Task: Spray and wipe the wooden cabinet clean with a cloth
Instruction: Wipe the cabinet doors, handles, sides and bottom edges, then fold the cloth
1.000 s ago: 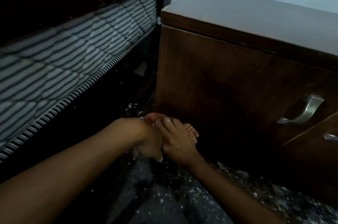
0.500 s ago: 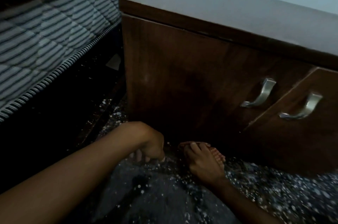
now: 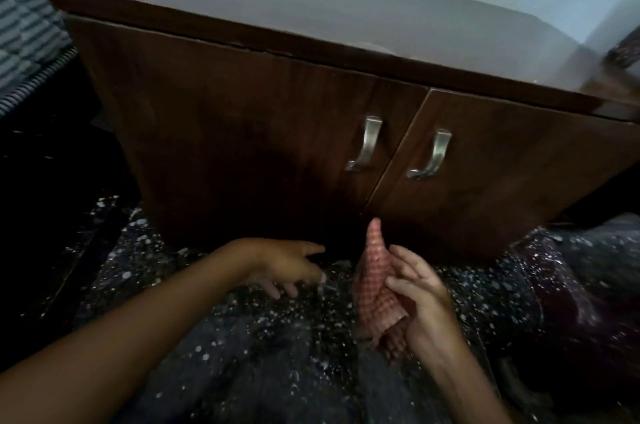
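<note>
Holding the cloth (image 3: 375,280) in our right hand (image 3: 420,302), fingers curled round it. Our left hand (image 3: 287,267) is beside it, fingers apart and empty. The cabinet (image 3: 242,132) stands just beyond our fingertips. We judge the cloth should be bunched into a flat pad before wiping.

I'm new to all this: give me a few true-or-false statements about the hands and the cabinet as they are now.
The right hand holds a pink checked cloth. True.
The left hand grips a spray bottle. False: it holds nothing, its fingers loosely spread.
A striped mattress lies left of the cabinet. True.
The cabinet stands open. False: it is closed.
</note>
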